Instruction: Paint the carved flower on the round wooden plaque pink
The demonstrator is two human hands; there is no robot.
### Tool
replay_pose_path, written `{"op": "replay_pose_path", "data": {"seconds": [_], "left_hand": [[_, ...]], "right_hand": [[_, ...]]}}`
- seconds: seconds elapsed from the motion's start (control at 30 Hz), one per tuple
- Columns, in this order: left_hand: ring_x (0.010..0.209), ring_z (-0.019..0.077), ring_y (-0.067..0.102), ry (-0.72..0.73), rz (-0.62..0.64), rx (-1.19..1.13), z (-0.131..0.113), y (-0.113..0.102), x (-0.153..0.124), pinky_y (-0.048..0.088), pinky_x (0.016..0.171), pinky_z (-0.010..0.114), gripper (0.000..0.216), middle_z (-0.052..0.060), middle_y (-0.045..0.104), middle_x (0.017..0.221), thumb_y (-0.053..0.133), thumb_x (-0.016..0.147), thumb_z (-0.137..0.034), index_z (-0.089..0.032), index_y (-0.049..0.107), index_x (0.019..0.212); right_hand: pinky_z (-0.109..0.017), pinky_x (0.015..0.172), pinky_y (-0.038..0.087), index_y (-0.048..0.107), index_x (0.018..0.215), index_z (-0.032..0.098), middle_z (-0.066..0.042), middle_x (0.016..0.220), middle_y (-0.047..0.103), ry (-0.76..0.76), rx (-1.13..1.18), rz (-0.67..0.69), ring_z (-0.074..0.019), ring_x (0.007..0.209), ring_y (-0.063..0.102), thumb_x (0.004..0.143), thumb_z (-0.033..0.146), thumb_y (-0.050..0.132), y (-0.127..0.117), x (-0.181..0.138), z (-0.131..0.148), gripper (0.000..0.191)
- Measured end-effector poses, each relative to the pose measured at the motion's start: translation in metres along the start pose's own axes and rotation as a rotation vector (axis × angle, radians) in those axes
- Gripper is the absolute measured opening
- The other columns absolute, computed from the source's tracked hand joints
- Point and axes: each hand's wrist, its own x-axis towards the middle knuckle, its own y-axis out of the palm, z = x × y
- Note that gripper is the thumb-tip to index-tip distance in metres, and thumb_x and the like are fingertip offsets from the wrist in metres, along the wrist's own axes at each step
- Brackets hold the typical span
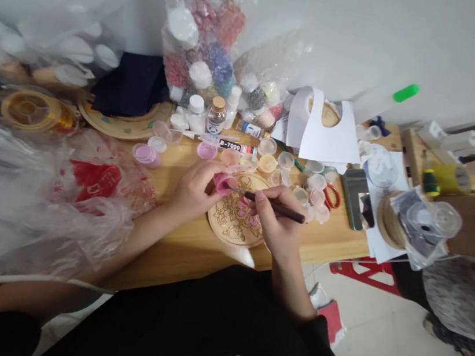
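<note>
My left hand (pixel 197 189) grips a small lidded plastic cup (pixel 221 184) with bright pink contents, tilted over the left part of a round wooden disc. In my right hand (pixel 275 218) is a thin tool with a dark handle (pixel 286 209). Its slim metal end (pixel 238 190) reaches to the mouth of the cup; the exact tip is hard to make out. Below both hands lies the round wooden disc (pixel 224 232), bearing raised gold flower outlines. Some petals (pixel 250 217) on it are filled with pink and purple. My right hand covers part of the disc's right side.
Several small cups (pixel 267 163) stand behind the disc, near a B-7000 glue tube (pixel 230 145) and a corked bottle (pixel 216 118). Red-handled scissors (pixel 332 197) and a phone (pixel 357 199) lie to the right. Crumpled plastic bags (pixel 54 206) cover the left side.
</note>
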Motion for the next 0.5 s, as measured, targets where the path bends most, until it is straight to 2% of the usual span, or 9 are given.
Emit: {"op": "replay_pose_path", "data": {"seconds": [0.2,0.4,0.5], "left_hand": [[0.084,0.0193,0.075,-0.022,0.001,-0.018,-0.002,0.001,0.001,0.064,0.076,0.032,0.022,0.004,0.077,0.096,0.074,0.099,-0.024,-0.021,0.062,0.117],[0.092,0.0202,0.077,-0.033,0.028,-0.001,-0.001,0.001,0.0,0.066,0.082,0.033,0.019,0.006,0.078,0.102,0.072,0.103,-0.033,-0.022,0.062,0.114],[0.086,0.0197,0.075,-0.029,0.015,0.0,0.0,0.001,0.0,0.065,0.077,0.033,0.018,0.005,0.078,0.098,0.071,0.103,-0.035,-0.022,0.062,0.112]], "right_hand": [[-0.024,0.04,0.045,0.065,0.068,0.025,0.004,0.053,0.069,0.141,0.219,-0.027,-0.0122,0.041,0.059,0.083,0.037,0.076,0.005,0.007,-0.015,0.022],[-0.022,0.039,0.043,0.064,0.063,0.025,0.005,0.051,0.068,0.258,0.363,-0.12,-0.0103,0.039,0.056,0.076,0.033,0.076,0.004,0.009,-0.017,0.019],[-0.023,0.039,0.044,0.064,0.063,0.025,0.005,0.051,0.069,0.272,0.404,-0.113,-0.0106,0.039,0.056,0.075,0.031,0.075,0.001,0.008,-0.016,0.018]]}}
